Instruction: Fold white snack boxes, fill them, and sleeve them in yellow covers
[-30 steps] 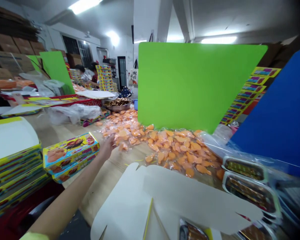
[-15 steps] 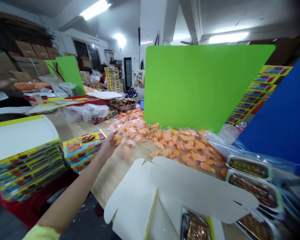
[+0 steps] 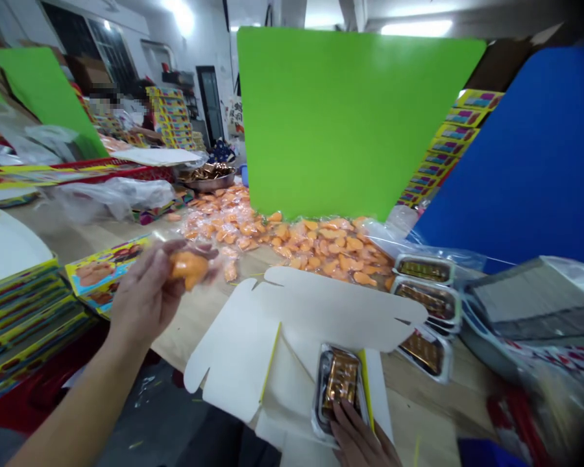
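Matt white cardboard box (image 3: 321, 311), glossy plastic tray (image 3: 339, 387)

Bare left hand (image 3: 143, 298), forearm (image 3: 78, 402); bare right hand (image 3: 360, 441)

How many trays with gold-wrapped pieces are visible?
4. One tray lies in the open white box, under the right hand. Three trays lie right of it: near, middle, far. Others may be hidden.

A small orange snack packet (image 3: 189, 267) in clear wrapping is sitting pinched at the fingertips of the left hand (image 3: 146, 295), lifted above the table and slightly blurred. A shallow silver tray (image 3: 339, 388) of glossy brown pieces is lying flat inside the open white carton (image 3: 253, 344), its near end touching the fingers of the right hand (image 3: 357, 441).
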A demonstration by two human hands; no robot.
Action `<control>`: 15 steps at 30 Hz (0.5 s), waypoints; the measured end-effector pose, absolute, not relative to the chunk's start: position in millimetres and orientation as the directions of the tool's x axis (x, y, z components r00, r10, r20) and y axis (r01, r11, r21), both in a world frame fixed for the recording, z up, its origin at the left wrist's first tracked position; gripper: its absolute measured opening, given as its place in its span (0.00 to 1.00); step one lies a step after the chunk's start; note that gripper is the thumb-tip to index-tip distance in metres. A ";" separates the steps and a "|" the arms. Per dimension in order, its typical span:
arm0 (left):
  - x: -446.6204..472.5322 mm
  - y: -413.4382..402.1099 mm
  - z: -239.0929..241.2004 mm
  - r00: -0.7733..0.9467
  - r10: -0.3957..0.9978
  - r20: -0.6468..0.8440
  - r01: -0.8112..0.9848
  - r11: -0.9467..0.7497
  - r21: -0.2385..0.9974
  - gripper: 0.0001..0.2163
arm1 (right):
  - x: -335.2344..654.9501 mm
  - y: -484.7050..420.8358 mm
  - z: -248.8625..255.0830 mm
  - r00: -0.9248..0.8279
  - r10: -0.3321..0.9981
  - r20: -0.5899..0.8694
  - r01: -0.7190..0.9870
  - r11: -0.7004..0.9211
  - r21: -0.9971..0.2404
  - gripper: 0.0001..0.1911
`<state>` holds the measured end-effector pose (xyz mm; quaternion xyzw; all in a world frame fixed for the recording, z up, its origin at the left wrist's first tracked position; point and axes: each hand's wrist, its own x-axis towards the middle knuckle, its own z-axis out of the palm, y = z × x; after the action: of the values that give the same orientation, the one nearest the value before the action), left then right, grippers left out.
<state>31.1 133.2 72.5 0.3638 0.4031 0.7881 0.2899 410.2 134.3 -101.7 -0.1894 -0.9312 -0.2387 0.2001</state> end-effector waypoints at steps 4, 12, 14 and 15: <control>90.1 110.5 60.4 -0.454 0.852 0.260 -0.295 -0.419 0.859 0.10 | 410.3 131.2 -87.1 -0.854 0.300 0.426 0.467 0.801 0.373 0.13; 127.8 120.5 21.2 -0.026 0.890 0.455 -0.011 -0.456 0.890 0.12 | 395.1 118.1 -107.6 -0.576 0.489 0.655 0.631 0.775 -0.025 0.17; 129.9 119.2 11.3 0.191 0.906 0.377 0.111 -0.402 0.909 0.13 | 392.3 116.5 -117.0 -0.517 0.514 0.685 0.638 0.764 -0.092 0.18; 131.5 118.1 5.7 0.286 0.915 0.285 0.141 -0.335 0.932 0.14 | 391.9 115.7 -119.6 -0.522 0.518 0.678 0.633 0.767 -0.099 0.17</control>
<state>131.5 118.1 5.7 0.6791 0.3888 0.4540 0.4261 391.9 115.7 -119.6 -0.3314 -0.8686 -0.0802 0.3596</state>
